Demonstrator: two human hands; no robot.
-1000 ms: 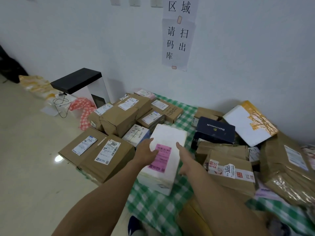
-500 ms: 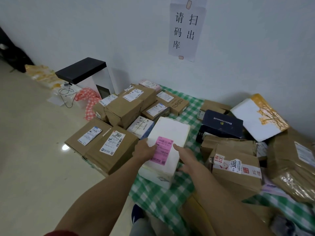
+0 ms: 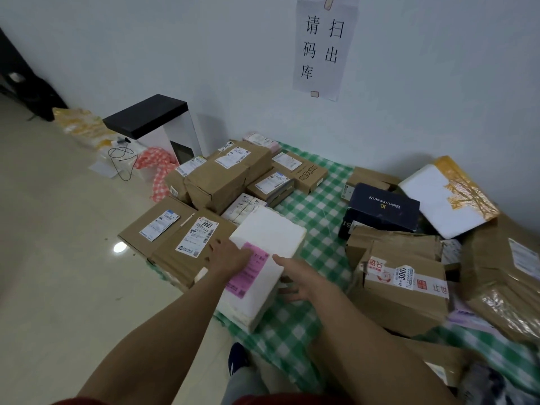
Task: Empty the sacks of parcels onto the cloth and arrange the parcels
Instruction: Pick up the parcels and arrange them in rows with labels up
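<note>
A white foam parcel (image 3: 271,238) with a pink label (image 3: 251,270) lies on the green checked cloth (image 3: 318,206), close beside a flat brown box labelled 2097 (image 3: 187,252). My left hand (image 3: 230,255) rests flat on the parcel's top at its left edge, over the pink label. My right hand (image 3: 295,276) touches the parcel's right side with straight fingers. More brown boxes (image 3: 225,176) are stacked behind at the left. A looser heap at the right holds a navy box (image 3: 382,209) and a taped brown box (image 3: 403,290).
A second white foam box with yellow tape (image 3: 444,197) leans by the wall. A black-topped white unit (image 3: 152,118), a cable (image 3: 119,156) and a red checked cloth (image 3: 157,168) lie left of the parcels. My shoe (image 3: 238,358) stands at the cloth's near edge.
The white foam parcel has shifted left against the 2097 box. My left hand has moved from its side onto its top. My right hand stays at its right side.
</note>
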